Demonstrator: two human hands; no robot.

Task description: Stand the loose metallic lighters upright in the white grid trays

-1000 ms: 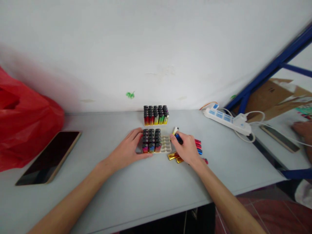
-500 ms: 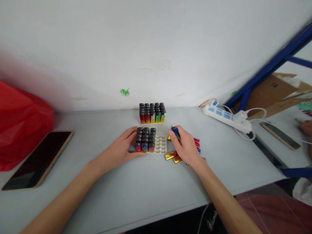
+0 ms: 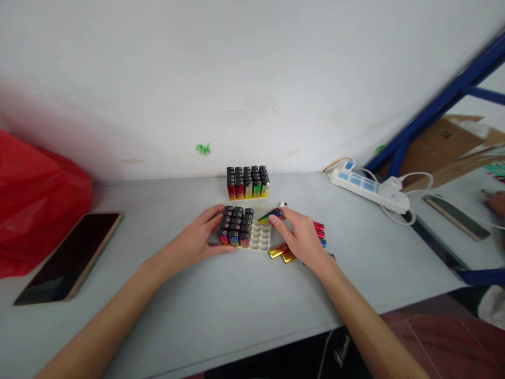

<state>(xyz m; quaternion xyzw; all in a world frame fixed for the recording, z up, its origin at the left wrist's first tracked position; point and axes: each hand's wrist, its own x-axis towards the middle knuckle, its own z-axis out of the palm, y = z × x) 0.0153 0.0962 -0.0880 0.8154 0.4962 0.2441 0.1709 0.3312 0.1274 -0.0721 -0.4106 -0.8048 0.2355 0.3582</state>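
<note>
My left hand (image 3: 200, 233) cups the left end of a white lighter tray (image 3: 261, 241), with its thumb along the near edge and fingers behind. Upright lighters (image 3: 234, 226) with black tops fill the tray's left columns, while bare round sockets show on its right. Pinched in my right hand (image 3: 300, 234) is a lighter (image 3: 269, 216), blue and yellow-green with a dark top, tilted over the far sockets. Beneath and beside that hand lie loose gold, red and blue lighters (image 3: 279, 250), partly hidden by it.
A second tray of lighters (image 3: 248, 184) stands by the wall. To the left are a phone (image 3: 71, 258) and a red bag (image 3: 37, 205). A white power strip (image 3: 366, 190) with cables lies right, near a blue metal frame (image 3: 426, 110). Another person's hand (image 3: 495, 202) shows far right.
The lighter in my right hand has swung from upright beside the tray to a leftward tilt over its sockets. My left hand stays at the tray's end.
</note>
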